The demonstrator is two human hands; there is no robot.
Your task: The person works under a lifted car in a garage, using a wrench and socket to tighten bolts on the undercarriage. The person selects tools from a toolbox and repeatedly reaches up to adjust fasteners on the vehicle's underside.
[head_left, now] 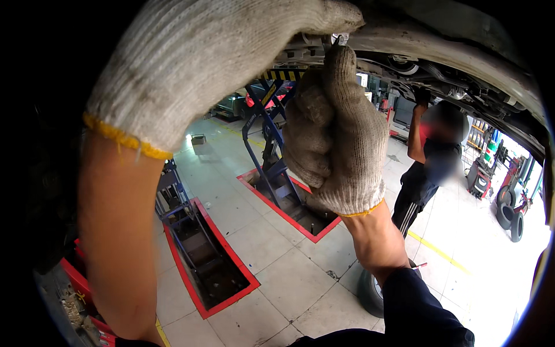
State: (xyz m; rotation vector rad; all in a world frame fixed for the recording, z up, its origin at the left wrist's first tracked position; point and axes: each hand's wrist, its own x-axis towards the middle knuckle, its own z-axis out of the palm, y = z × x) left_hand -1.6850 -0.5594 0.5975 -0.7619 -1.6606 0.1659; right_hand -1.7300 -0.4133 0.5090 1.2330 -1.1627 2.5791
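My left hand (pixel 202 52), in a knitted off-white glove with yellow cuff, reaches up across the upper left to the car underside (pixel 433 40); its thumb lies above a small silver metal fitting (pixel 341 39), its other fingers hidden. Just below the fitting, my right hand (pixel 341 133), gloved alike, is closed with its thumb pointing up at it. A small dark piece shows above that thumb; what the curled fingers hold is hidden.
A co-worker (pixel 419 179) reaches under the car at right. Blue scissor lifts (pixel 263 121) stand in red-rimmed floor pits (pixel 251 286). A wheel (pixel 370 295) lies beyond my right forearm; tires (pixel 516 225) and equipment (pixel 480 176) stand far right, a red object (pixel 81 277) lower left.
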